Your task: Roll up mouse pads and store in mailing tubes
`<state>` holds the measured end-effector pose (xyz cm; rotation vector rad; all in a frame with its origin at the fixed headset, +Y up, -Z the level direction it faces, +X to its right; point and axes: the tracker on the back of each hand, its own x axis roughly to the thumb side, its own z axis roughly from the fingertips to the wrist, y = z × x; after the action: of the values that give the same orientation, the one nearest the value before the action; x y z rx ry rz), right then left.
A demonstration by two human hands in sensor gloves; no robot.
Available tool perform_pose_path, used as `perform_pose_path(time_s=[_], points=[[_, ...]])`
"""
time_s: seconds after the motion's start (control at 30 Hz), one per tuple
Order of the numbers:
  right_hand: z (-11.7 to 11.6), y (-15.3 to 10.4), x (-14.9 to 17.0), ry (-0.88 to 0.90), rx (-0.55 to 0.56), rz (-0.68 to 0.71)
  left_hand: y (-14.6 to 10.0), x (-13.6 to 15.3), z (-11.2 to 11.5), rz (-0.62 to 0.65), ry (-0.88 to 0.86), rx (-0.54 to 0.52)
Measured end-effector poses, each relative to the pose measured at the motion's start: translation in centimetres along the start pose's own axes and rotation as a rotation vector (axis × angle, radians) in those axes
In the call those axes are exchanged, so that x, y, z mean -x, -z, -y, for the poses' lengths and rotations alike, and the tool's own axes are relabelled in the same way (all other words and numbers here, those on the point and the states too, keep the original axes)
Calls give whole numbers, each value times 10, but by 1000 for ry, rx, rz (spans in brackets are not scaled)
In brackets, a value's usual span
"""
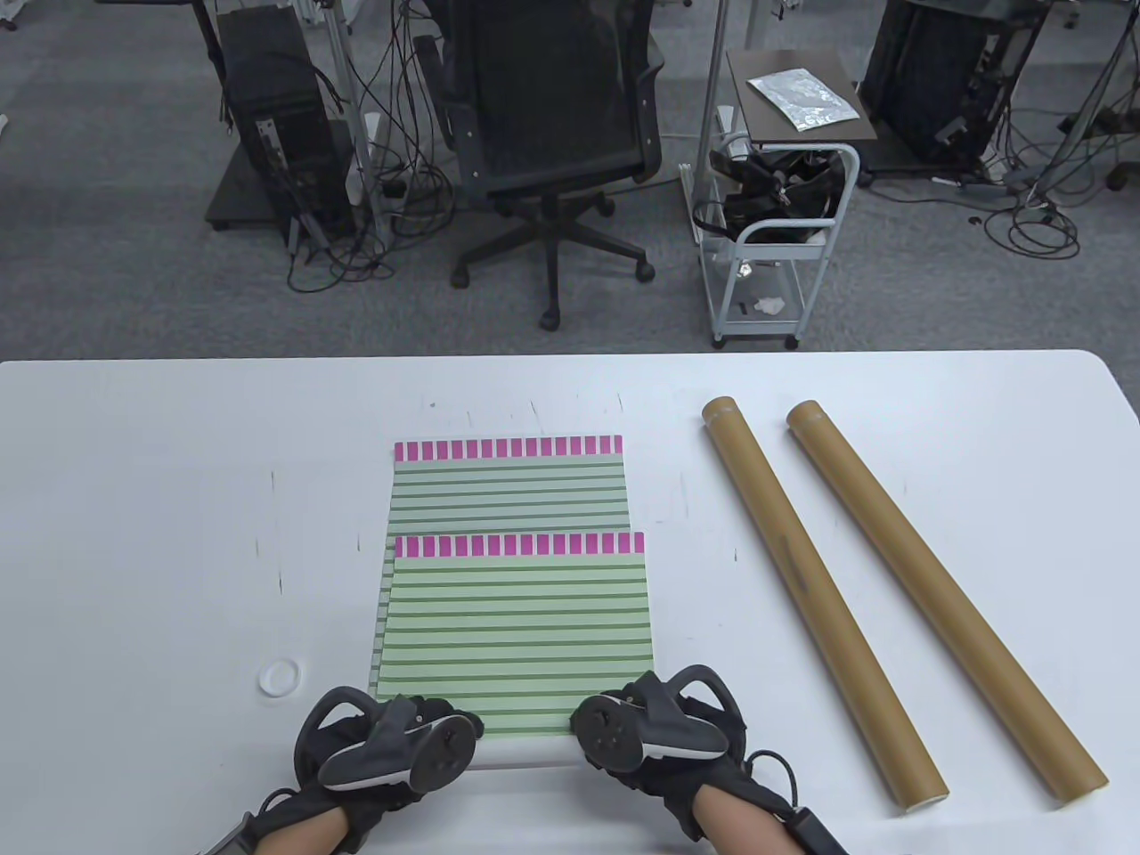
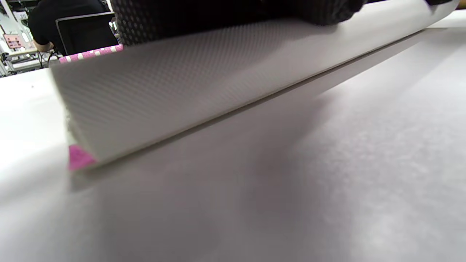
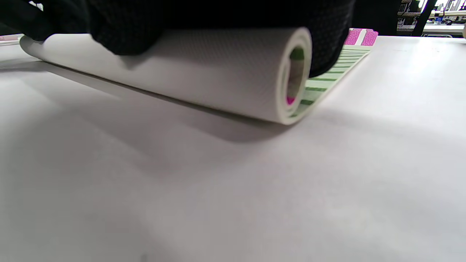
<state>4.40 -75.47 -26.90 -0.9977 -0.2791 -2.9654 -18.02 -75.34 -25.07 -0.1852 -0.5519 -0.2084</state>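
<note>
Two green-striped mouse pads with pink top bands lie stacked in the middle of the table; the upper pad (image 1: 521,623) overlaps the lower pad (image 1: 509,485). The near edge of the upper pad is curled into a white roll (image 3: 204,72) (image 2: 204,83). My left hand (image 1: 392,744) and right hand (image 1: 646,726) both grip this roll (image 1: 525,753) at its two ends, fingers curled over it. Two brown mailing tubes (image 1: 819,597) (image 1: 944,597) lie side by side at the right, apart from both hands.
A small white ring-shaped cap (image 1: 280,677) lies on the white table (image 1: 134,534) left of the pads. Beyond the far table edge stand an office chair (image 1: 552,134) and a white cart (image 1: 784,232).
</note>
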Motion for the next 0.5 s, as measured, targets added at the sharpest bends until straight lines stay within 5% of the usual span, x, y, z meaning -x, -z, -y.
perform_pose_path(time_s=[0.1, 0.3, 0.5], points=[[0, 0, -5, -34, -49, 7, 2, 2, 1, -10, -17, 8], [5, -8, -18, -162, 86, 33, 7, 7, 4, -40, -83, 40], [0, -1, -21, -171, 90, 10, 6, 5, 5, -50, -42, 23]])
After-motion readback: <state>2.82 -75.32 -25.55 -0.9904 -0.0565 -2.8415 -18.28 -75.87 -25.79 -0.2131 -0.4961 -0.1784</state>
